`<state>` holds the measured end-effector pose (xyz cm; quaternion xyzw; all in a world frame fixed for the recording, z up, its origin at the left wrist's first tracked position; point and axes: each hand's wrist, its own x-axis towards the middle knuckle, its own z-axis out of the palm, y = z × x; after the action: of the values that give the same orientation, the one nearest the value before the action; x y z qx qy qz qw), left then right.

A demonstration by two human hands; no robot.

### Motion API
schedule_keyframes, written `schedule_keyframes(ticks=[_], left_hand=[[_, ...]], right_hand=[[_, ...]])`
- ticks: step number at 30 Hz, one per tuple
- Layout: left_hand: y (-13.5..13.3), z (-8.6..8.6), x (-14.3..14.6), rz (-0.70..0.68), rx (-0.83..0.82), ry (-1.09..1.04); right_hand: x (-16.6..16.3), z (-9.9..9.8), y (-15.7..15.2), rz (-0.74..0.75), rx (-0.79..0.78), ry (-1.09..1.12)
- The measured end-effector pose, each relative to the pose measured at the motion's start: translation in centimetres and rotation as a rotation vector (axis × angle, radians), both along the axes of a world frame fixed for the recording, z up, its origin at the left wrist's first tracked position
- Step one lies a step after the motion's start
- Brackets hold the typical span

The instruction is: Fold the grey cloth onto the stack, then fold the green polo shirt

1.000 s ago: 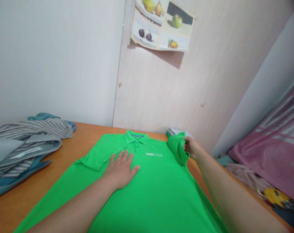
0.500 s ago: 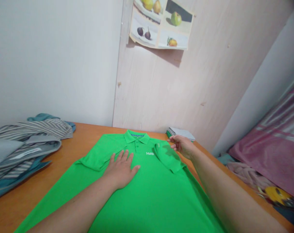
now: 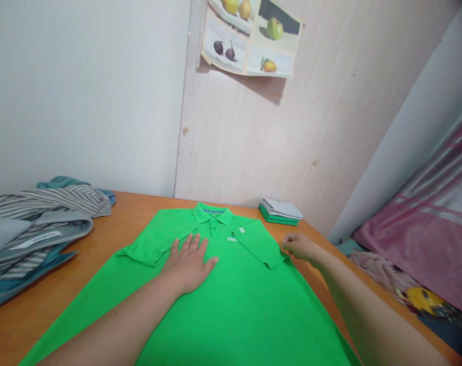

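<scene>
A green polo shirt lies spread on the orange tabletop, collar at the far end, both short sleeves folded inward over its front. White lettering shows on the chest, partly covered by the right-hand sleeve, which has a small pale mark near its tip. My left hand rests flat on the middle of the chest, fingers spread. At the shirt's right edge, beside the folded sleeve, my right hand is closed in a pinch, its fingertips at the fabric edge.
Striped, grey and blue garments are heaped at the left. A small stack of folded grey and green clothes stands at the back right. Behind the orange table is a wall with a fruit poster. Pink fabric hangs at the right.
My right hand has come down and slightly right from above the sleeve to the shirt's edge. The right-hand sleeve now lies flatter across the chest. My left hand stays in place.
</scene>
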<state>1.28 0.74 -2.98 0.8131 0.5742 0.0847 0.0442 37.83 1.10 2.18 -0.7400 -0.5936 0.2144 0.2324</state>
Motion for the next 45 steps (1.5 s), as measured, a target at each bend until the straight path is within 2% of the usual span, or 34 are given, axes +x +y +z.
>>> schedule_keyframes(ticks=[7,13,20,23,27,33,38,40,42,45], left_hand=[[0.0,0.1,0.0,0.004,-0.009,0.002],[0.1,-0.1,-0.1,0.006,0.004,-0.005],[0.3,-0.3,-0.2,0.009,0.002,0.017],[0.3,-0.3,-0.4,0.011,0.006,0.025],[0.1,0.2,-0.4,0.022,0.005,0.043],[0.1,2.2,-0.5,0.032,-0.1,0.101],[2.7,5.6,-0.4,-0.034,-0.241,0.135],[4.3,7.0,0.7,-0.075,-0.212,0.104],[5.9,8.2,2.5,-0.09,-0.115,0.037],[8.6,9.0,6.3,-0.108,-0.067,0.003]], right_hand=[[0.6,-1.3,-0.3,0.051,-0.012,-0.305],[0.0,-0.5,-0.6,0.072,0.06,-0.433],[-0.3,0.6,-3.7,0.103,0.096,-0.524],[-0.9,-0.1,-5.4,0.158,0.103,-0.534],[-2.1,-2.2,-7.3,0.261,0.05,-0.549],[-2.6,-4.1,-8.9,0.246,0.02,-0.544],[-2.7,-4.7,-9.1,0.225,0.07,-0.505],[-2.8,-4.9,-9.2,0.214,0.095,-0.487],[-3.0,-5.0,-9.3,0.206,0.117,-0.477],[-3.1,-5.1,-9.4,0.197,0.144,-0.472]])
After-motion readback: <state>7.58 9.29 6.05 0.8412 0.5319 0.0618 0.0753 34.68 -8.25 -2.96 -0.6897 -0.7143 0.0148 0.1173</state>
